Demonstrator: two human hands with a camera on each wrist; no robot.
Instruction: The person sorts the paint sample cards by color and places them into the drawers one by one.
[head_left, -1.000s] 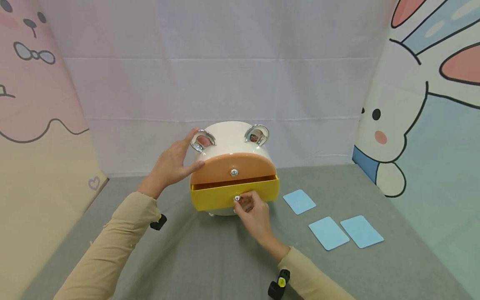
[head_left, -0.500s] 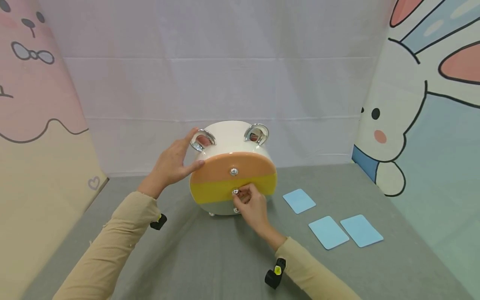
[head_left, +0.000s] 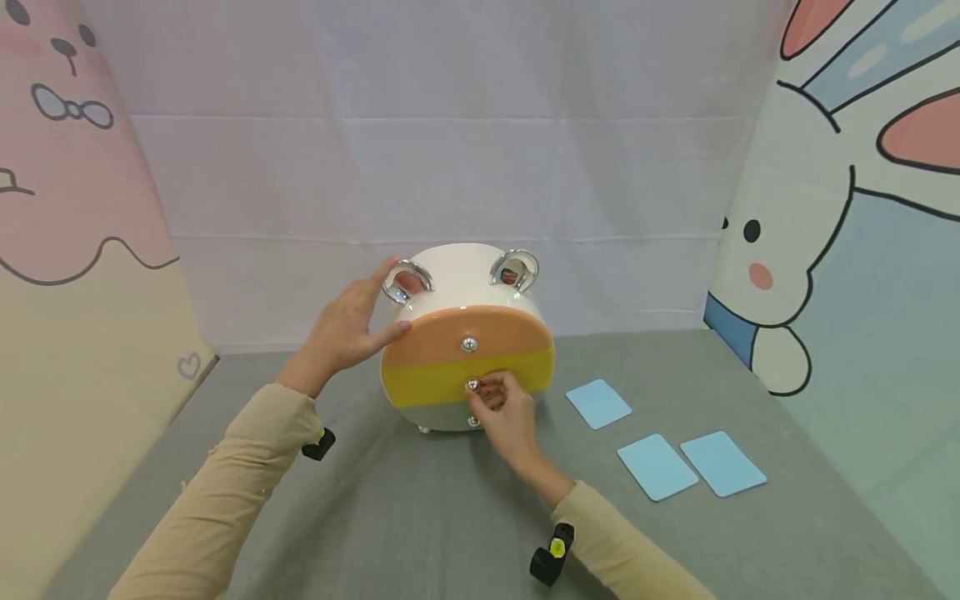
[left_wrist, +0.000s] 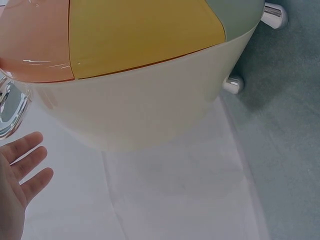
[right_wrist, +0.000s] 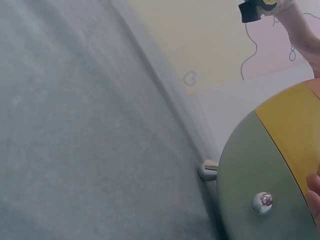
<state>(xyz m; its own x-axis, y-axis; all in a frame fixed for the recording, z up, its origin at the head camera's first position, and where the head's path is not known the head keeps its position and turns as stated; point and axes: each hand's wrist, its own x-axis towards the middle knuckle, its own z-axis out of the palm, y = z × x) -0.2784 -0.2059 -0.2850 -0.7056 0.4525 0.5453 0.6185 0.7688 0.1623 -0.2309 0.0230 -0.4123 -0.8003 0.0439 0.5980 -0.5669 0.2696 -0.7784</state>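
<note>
A small rounded white drawer cabinet (head_left: pixel 457 273) with silver ear-shaped loops stands on the table. Its front has an orange drawer (head_left: pixel 427 342), a yellow drawer (head_left: pixel 423 385) and a grey-green drawer (right_wrist: pixel 245 175), all flush. My right hand (head_left: pixel 512 421) pinches the silver knob (head_left: pixel 472 384) of the yellow drawer between thumb and fingers. At the cabinet's upper left is my left hand (head_left: pixel 345 325), thumb against the orange drawer's edge and fingers beside the left ear loop (head_left: pixel 407 282). In the left wrist view those fingers (left_wrist: pixel 30 159) are spread and straight.
Three light-blue cards (head_left: pixel 598 403) lie on the grey tabletop (head_left: pixel 390 517) to the right of the cabinet. A white cloth backdrop (head_left: pixel 450 167) hangs behind, with printed cartoon panels on both sides. Short silver feet (left_wrist: pixel 233 84) hold the cabinet up.
The yellow drawer, partly pulled out a second ago, has been pushed in flush by my right hand on its knob. My left hand has stayed in place.
</note>
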